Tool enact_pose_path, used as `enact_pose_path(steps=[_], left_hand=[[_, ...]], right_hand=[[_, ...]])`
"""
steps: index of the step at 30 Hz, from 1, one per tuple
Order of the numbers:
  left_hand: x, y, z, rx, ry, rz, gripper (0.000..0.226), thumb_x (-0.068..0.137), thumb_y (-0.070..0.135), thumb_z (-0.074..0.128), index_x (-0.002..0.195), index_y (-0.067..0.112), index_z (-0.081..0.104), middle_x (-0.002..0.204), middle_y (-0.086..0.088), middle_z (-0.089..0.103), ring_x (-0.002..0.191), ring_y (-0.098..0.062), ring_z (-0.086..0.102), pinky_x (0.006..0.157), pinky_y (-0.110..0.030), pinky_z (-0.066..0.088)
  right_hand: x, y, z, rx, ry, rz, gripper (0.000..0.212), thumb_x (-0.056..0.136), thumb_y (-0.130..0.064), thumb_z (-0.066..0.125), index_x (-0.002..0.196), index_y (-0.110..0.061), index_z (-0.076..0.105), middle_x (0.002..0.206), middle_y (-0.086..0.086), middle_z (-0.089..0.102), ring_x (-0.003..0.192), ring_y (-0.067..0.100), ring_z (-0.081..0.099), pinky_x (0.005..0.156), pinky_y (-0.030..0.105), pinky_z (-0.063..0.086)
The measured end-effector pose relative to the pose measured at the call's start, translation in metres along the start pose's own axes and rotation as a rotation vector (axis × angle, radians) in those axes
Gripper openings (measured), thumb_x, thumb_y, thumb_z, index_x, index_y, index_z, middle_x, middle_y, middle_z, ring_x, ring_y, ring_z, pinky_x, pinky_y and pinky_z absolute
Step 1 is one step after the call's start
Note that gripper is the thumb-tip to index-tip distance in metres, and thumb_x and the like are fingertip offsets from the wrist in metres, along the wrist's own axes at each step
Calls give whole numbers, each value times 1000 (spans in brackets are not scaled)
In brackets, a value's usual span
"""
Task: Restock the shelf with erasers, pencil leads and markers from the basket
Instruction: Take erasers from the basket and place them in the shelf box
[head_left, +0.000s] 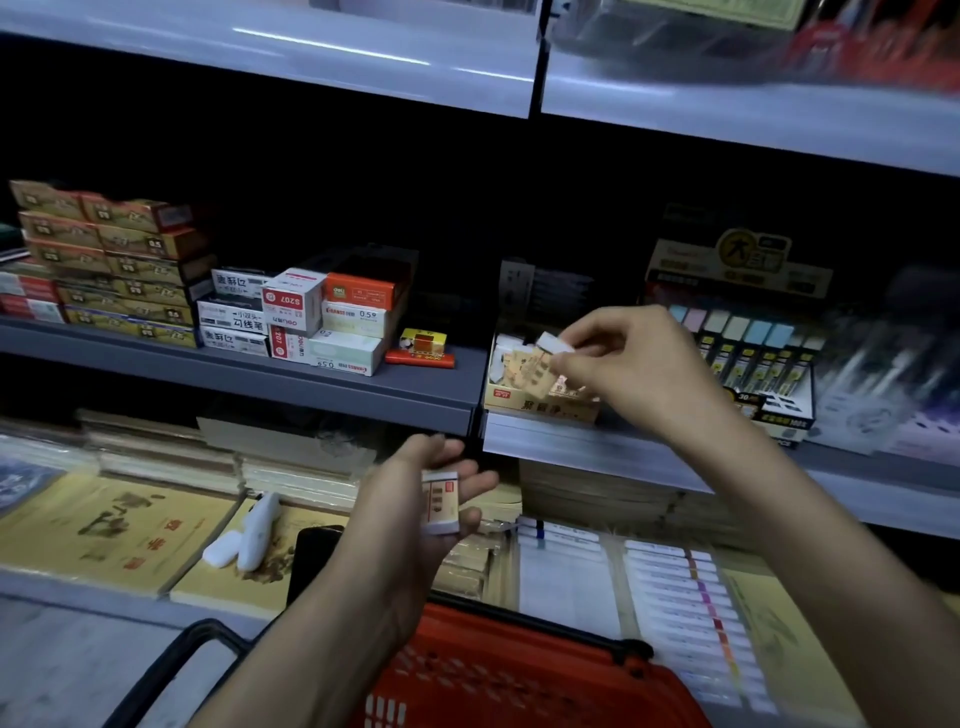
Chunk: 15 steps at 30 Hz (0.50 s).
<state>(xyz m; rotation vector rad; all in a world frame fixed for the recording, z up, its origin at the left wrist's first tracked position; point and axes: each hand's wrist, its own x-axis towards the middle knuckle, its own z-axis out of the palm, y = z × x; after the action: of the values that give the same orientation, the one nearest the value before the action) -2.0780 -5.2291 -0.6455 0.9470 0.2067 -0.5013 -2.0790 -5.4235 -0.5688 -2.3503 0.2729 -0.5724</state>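
I have my right hand (618, 358) up at the eraser box (540, 408), the open yellow carton at the front edge of the shelf (597, 449). Its grip is pinched on an eraser (555, 344) in a pale wrapper, held just above the loose erasers piled in the box. My left hand (395, 514) sits below and to the left of the eraser box, palm up, its grip curled round a second eraser (441, 501) whose sleeve shows red print. Well below the eraser box, at the bottom of my view, is the red basket (519, 670); I cannot tell what lies in it. Just right of the eraser box stands the pencil lead display (753, 358), its tubes upright in rows. Left of the eraser box, past the shelf joint, small cartons (322, 322) are stacked, and lower down on that side lie flat notebooks (119, 525).
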Motion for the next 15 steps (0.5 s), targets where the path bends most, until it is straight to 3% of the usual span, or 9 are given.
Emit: enact_pose_path(steps=[3, 7, 10, 12, 15], left_hand=[[2, -1, -1, -51, 6, -21, 28, 100, 8, 39, 118, -2, 58, 103, -23, 72, 73, -26, 78, 41, -24, 49], [1, 1, -2, -63, -9, 0, 26, 100, -1, 35, 117, -2, 55, 112, -25, 69, 87, -32, 79, 52, -26, 53], [-1, 2, -2, -22, -13, 44, 22, 104, -3, 40, 119, -2, 56, 106, -29, 72, 94, -32, 78, 72, -32, 54], [-2, 4, -1, -39, -12, 72, 20, 104, -4, 46, 120, -2, 58, 106, -30, 73, 96, -33, 78, 86, -37, 55], [-4, 7, 0, -51, -24, 109, 25, 96, -4, 61, 120, 3, 65, 102, -26, 77, 98, -30, 78, 90, -38, 56]], right_hand=[[8, 16, 5, -364, 155, -222, 14, 92, -28, 74, 105, -24, 78, 90, -7, 69, 80, 9, 65, 70, 23, 52], [10, 28, 21, -542, 24, -304, 21, 94, -30, 71, 112, -20, 76, 102, -2, 68, 93, 21, 65, 81, 35, 54], [12, 26, 20, -418, -93, -245, 17, 95, -33, 70, 106, -24, 79, 102, -5, 75, 97, 14, 69, 91, 38, 56], [13, 23, 13, -348, -68, -218, 17, 97, -28, 67, 111, -25, 78, 104, -5, 76, 98, 11, 68, 94, 36, 56], [13, 23, 1, -334, -12, -167, 20, 98, -21, 66, 114, -27, 77, 107, -5, 75, 99, 12, 67, 90, 32, 56]])
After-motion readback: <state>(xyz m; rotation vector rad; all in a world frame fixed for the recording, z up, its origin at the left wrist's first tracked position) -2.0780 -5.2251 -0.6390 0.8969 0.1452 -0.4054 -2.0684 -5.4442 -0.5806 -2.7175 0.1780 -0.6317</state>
